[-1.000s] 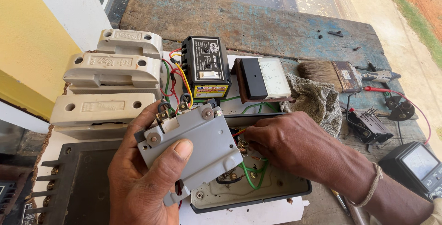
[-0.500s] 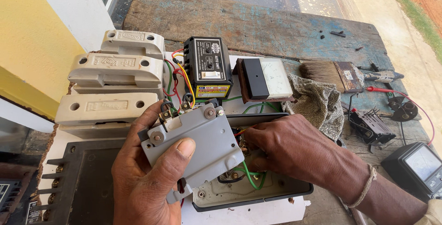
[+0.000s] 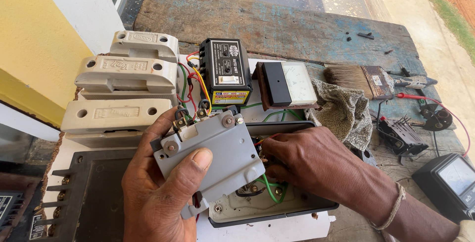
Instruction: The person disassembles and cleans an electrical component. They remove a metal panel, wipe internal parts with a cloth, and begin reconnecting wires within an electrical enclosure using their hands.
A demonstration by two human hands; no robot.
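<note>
Two hands work over a weathered wooden desk [image 3: 297,19]. The left hand [image 3: 158,192] is closed around one grey metal plate [image 3: 210,160], thumb pressed on its face, holding it tilted above an open tray-like housing [image 3: 277,207] with green wires. The right hand [image 3: 311,165] reaches beneath the plate's edge, fingers curled into the wiring; whether it grips anything I cannot tell. Behind stand three cream fuse blocks [image 3: 123,81], stacked stepwise, one black control box [image 3: 225,71] and one panel meter [image 3: 289,83]. To the right lie one paintbrush [image 3: 358,78], one rag [image 3: 344,111] and one multimeter [image 3: 452,182].
</note>
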